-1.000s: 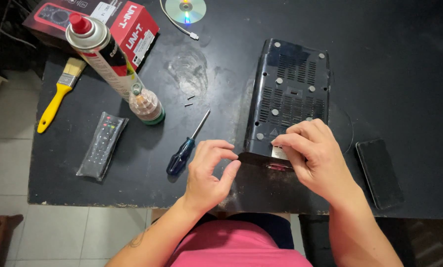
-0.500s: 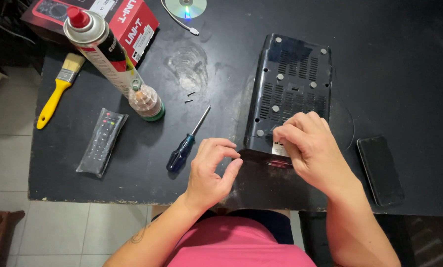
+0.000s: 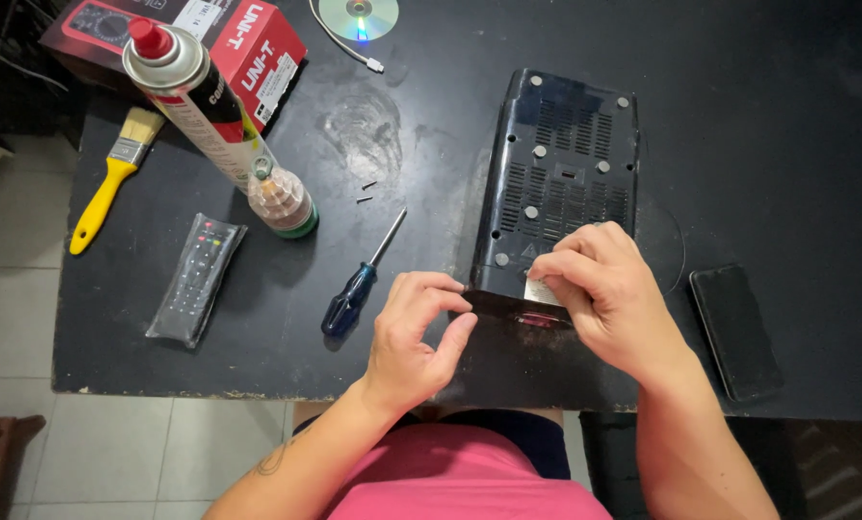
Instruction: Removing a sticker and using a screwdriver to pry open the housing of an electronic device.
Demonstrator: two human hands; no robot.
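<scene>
Black player casing (image 3: 561,183) is lying underside up just right of the screwdriver (image 3: 359,284). Right hand (image 3: 604,294) is pinching its near edge, left hand (image 3: 417,337) curling narrowly at the corner; prying evenly seems wise.

The black device (image 3: 558,188) has a hard plastic shell, semi-glossy, with vent slots and small metal screw heads. Its near face shines like polished plastic under the left hand (image 3: 414,339) and right hand (image 3: 604,294). The desk (image 3: 768,125) is matt black, smudged and scuffed. The screwdriver (image 3: 359,284) has a bright metal shaft and glossy blue plastic handle. The spray can (image 3: 192,101) is shiny metal; the brush (image 3: 108,183) has a glossy yellow handle.
</scene>
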